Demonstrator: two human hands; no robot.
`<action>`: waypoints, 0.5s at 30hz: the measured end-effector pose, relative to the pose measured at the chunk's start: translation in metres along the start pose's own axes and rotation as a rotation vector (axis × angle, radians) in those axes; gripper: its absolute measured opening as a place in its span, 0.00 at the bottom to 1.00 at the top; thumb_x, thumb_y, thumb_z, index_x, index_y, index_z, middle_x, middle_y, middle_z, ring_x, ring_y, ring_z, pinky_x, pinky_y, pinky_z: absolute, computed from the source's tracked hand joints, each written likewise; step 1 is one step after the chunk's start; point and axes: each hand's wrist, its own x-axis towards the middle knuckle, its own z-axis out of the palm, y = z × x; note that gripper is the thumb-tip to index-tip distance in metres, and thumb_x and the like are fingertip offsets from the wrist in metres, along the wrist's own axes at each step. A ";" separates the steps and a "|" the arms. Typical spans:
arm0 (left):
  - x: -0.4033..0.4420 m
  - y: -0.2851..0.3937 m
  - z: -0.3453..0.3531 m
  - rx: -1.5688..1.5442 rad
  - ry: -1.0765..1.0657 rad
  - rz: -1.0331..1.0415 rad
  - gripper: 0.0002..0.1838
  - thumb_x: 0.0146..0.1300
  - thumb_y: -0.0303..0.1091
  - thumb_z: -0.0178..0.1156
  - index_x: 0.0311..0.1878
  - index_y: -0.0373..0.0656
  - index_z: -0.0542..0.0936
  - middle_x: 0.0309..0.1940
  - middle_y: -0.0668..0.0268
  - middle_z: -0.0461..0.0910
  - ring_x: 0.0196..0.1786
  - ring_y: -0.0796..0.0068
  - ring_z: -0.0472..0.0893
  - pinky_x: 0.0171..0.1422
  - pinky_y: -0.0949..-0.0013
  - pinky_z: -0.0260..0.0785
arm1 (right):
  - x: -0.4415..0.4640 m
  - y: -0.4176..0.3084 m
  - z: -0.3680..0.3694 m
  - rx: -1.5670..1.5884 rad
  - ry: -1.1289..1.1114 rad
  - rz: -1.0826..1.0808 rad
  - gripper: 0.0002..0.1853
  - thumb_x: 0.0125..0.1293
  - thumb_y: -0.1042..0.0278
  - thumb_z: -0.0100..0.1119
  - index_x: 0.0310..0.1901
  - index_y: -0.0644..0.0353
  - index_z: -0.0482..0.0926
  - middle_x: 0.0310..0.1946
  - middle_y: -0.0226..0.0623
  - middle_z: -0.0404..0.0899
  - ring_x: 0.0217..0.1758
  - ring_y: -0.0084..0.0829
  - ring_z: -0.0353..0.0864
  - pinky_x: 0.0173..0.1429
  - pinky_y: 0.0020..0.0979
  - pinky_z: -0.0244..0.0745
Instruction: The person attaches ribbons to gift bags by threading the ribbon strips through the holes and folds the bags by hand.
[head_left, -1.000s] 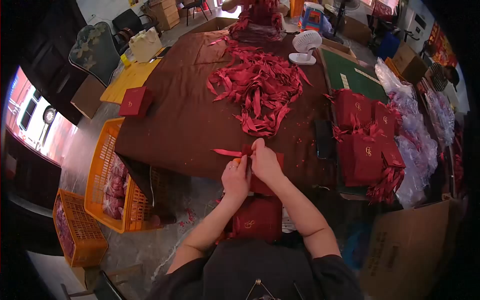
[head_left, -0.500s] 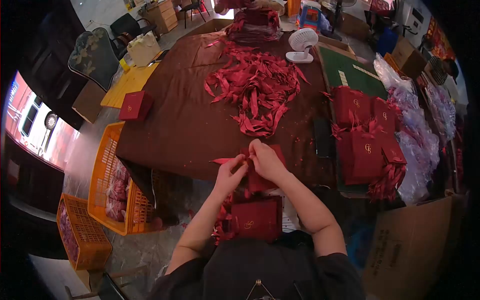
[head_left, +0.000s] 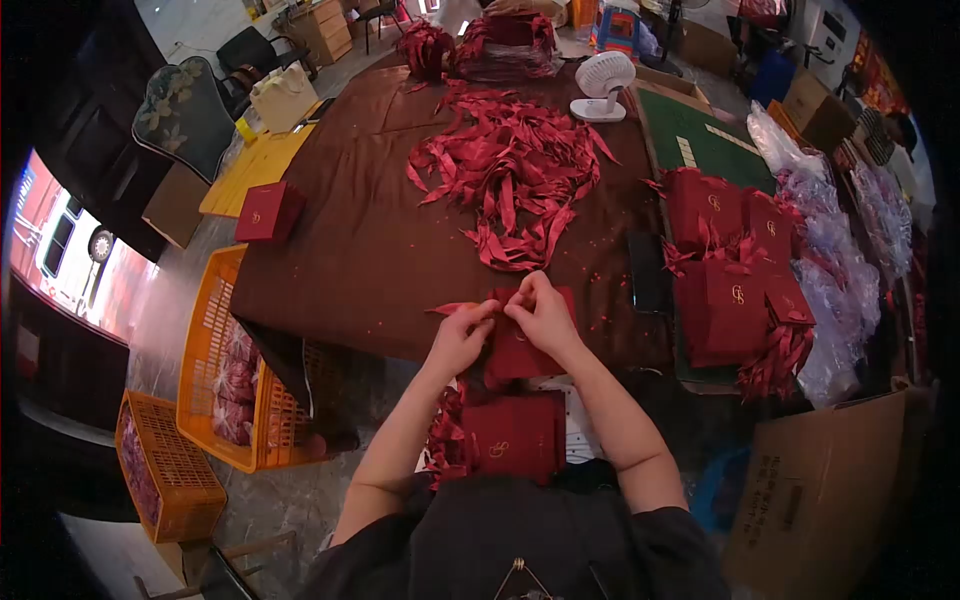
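Note:
A dark red paper bag (head_left: 520,358) lies at the table's near edge, under my two hands. My left hand (head_left: 463,335) is closed in a pinch at its upper left, and the end of a red ribbon (head_left: 450,308) sticks out to the left of those fingers. Close beside it, my right hand (head_left: 545,318) pinches over the bag's top edge; what its fingertips hold is too small to make out. Below, near my lap, sits another red bag (head_left: 515,440) with gold lettering and ribbons at its left side.
A heap of red ribbons (head_left: 510,170) covers the middle of the brown cloth (head_left: 350,230). A white fan (head_left: 602,88) stands behind it. To the right are a phone (head_left: 648,273) and stacked red bags (head_left: 725,310); orange crates (head_left: 210,370) stand at left, a cardboard box (head_left: 820,490) at lower right.
My right hand has shifted slightly right, its fingertips still near my left hand's. The bag shows more between them. A red bundle now stands at the table's far end.

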 end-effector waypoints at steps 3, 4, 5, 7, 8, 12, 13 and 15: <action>0.011 0.000 -0.001 0.321 0.084 0.136 0.15 0.62 0.30 0.68 0.53 0.47 0.86 0.46 0.59 0.76 0.51 0.56 0.79 0.53 0.59 0.74 | -0.001 0.005 0.001 0.076 -0.003 0.079 0.17 0.63 0.74 0.67 0.44 0.60 0.65 0.32 0.42 0.82 0.35 0.35 0.85 0.38 0.36 0.78; 0.016 -0.001 0.001 0.391 0.119 0.148 0.13 0.60 0.30 0.68 0.50 0.47 0.86 0.46 0.58 0.76 0.51 0.54 0.79 0.52 0.58 0.74 | 0.000 0.005 0.001 0.062 -0.005 0.065 0.18 0.62 0.74 0.68 0.44 0.60 0.66 0.34 0.43 0.82 0.37 0.36 0.85 0.40 0.37 0.78; 0.020 -0.001 0.004 0.461 0.154 0.161 0.12 0.59 0.30 0.68 0.47 0.46 0.86 0.46 0.57 0.76 0.51 0.52 0.79 0.52 0.56 0.75 | 0.001 0.005 0.002 0.047 -0.007 0.051 0.18 0.61 0.74 0.69 0.45 0.60 0.68 0.37 0.43 0.82 0.39 0.38 0.85 0.42 0.38 0.79; 0.029 -0.002 0.007 0.511 0.189 0.195 0.08 0.60 0.30 0.66 0.43 0.47 0.84 0.45 0.57 0.76 0.51 0.50 0.79 0.51 0.53 0.75 | 0.003 0.006 -0.003 -0.107 -0.006 0.012 0.20 0.59 0.73 0.71 0.47 0.61 0.69 0.39 0.43 0.82 0.43 0.40 0.84 0.46 0.40 0.78; 0.036 -0.003 0.005 0.629 0.145 0.180 0.07 0.62 0.31 0.64 0.43 0.46 0.84 0.45 0.56 0.77 0.51 0.50 0.79 0.50 0.53 0.75 | 0.004 0.006 -0.006 -0.260 -0.004 -0.025 0.23 0.57 0.72 0.73 0.49 0.61 0.70 0.42 0.43 0.82 0.46 0.42 0.83 0.50 0.42 0.78; 0.063 -0.024 -0.020 0.813 0.213 0.150 0.06 0.63 0.31 0.61 0.41 0.43 0.82 0.45 0.54 0.77 0.51 0.50 0.80 0.49 0.51 0.75 | 0.013 0.018 -0.008 -0.438 0.139 -0.140 0.29 0.50 0.69 0.78 0.53 0.61 0.74 0.43 0.43 0.82 0.49 0.44 0.82 0.56 0.42 0.77; 0.076 -0.039 -0.035 0.710 0.325 0.002 0.05 0.62 0.31 0.62 0.40 0.44 0.82 0.44 0.56 0.77 0.50 0.50 0.80 0.48 0.52 0.75 | 0.015 0.020 -0.007 -0.438 0.144 -0.137 0.29 0.50 0.69 0.78 0.53 0.61 0.74 0.43 0.43 0.82 0.49 0.44 0.82 0.56 0.42 0.77; 0.071 -0.026 -0.065 0.825 0.362 0.092 0.04 0.62 0.32 0.63 0.39 0.45 0.83 0.45 0.58 0.77 0.49 0.53 0.80 0.47 0.52 0.76 | 0.017 0.021 -0.006 -0.437 0.146 -0.099 0.29 0.49 0.69 0.78 0.52 0.61 0.74 0.44 0.42 0.81 0.50 0.45 0.80 0.56 0.43 0.77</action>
